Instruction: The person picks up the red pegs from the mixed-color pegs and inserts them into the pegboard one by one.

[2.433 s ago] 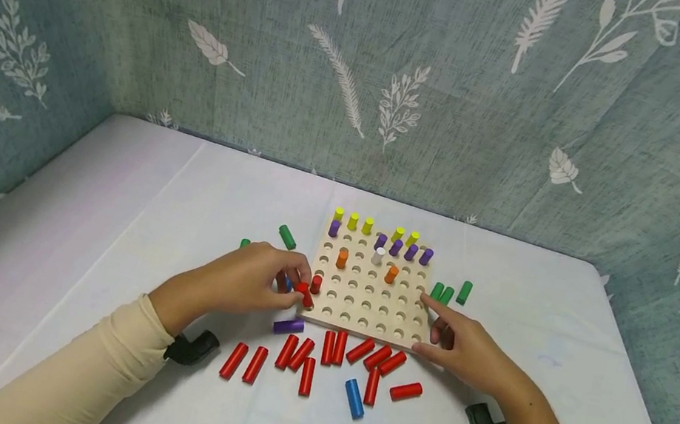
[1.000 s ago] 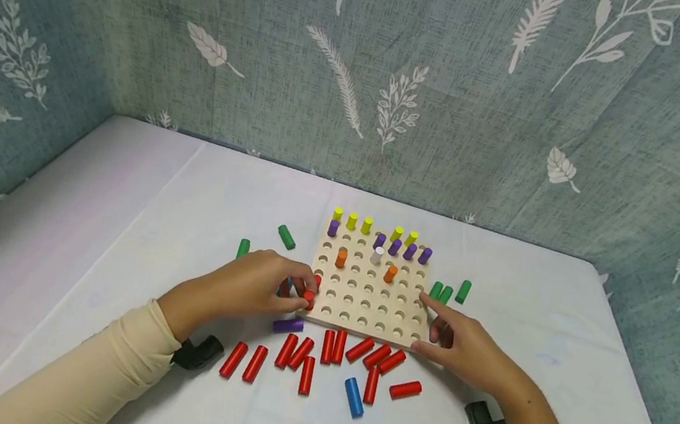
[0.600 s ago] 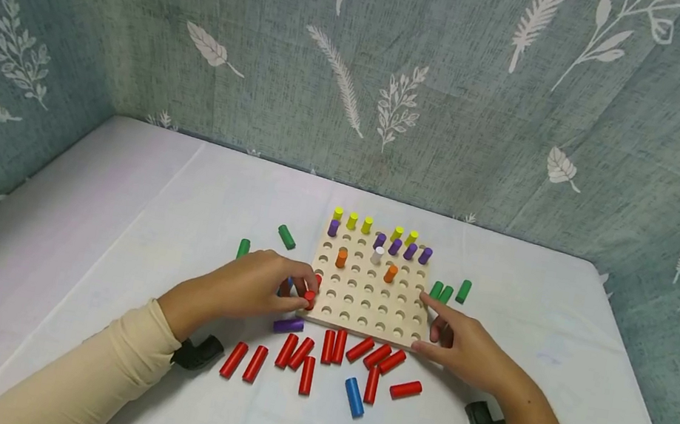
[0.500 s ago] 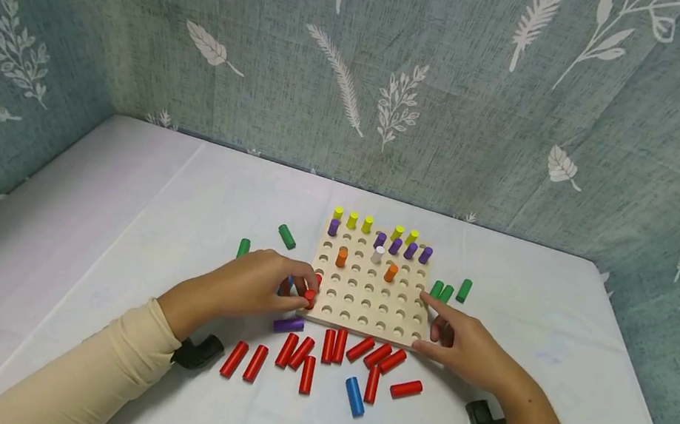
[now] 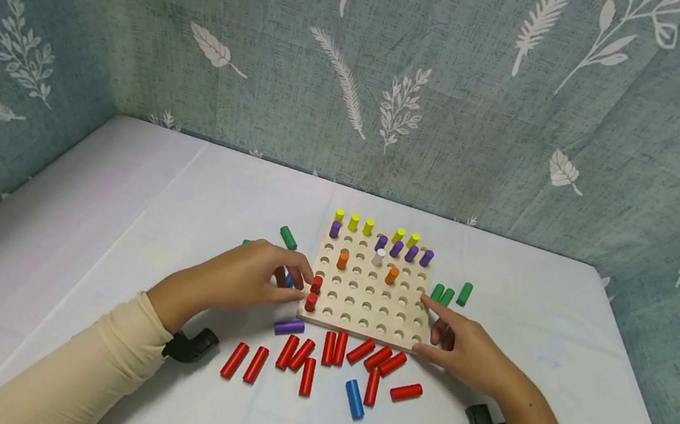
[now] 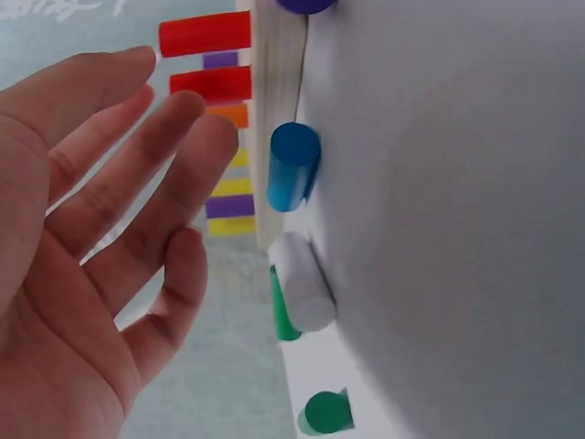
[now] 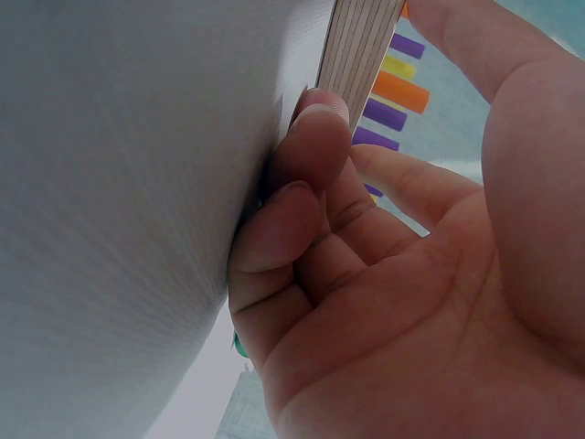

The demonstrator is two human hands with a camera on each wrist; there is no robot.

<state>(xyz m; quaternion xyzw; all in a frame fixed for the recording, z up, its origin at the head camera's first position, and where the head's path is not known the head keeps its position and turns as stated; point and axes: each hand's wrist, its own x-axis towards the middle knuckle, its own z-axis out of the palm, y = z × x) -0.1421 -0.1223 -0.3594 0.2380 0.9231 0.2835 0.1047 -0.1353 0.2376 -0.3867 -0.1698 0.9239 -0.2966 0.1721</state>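
The wooden pegboard (image 5: 364, 312) lies mid-table, with yellow, purple, orange and white pegs upright in its holes. Two red pegs stand in its left column, a nearer one (image 5: 311, 303) at the front left corner and another (image 5: 317, 285) just behind. Beside them is my left hand (image 5: 255, 276), fingers loosely bent and nothing between them. In the left wrist view its fingertips are apart from the red pegs (image 6: 206, 35). My right hand (image 5: 469, 346) holds the board's right front corner, index finger on the side, thumb at the front; the other fingers curl against the edge (image 7: 361, 55).
Several loose red pegs (image 5: 307, 377), a blue peg (image 5: 354, 399) and a purple peg (image 5: 290, 327) lie before the board. Green pegs (image 5: 464, 294) lie to either side. In the left wrist view, another blue peg (image 6: 294, 165) and a white peg (image 6: 306, 283) lie by the board.
The red peg that my left hand pinched, first tilted, now stands upright in the front left corner hole. The left fingers have let go and drawn back slightly left. The right hand stays put.
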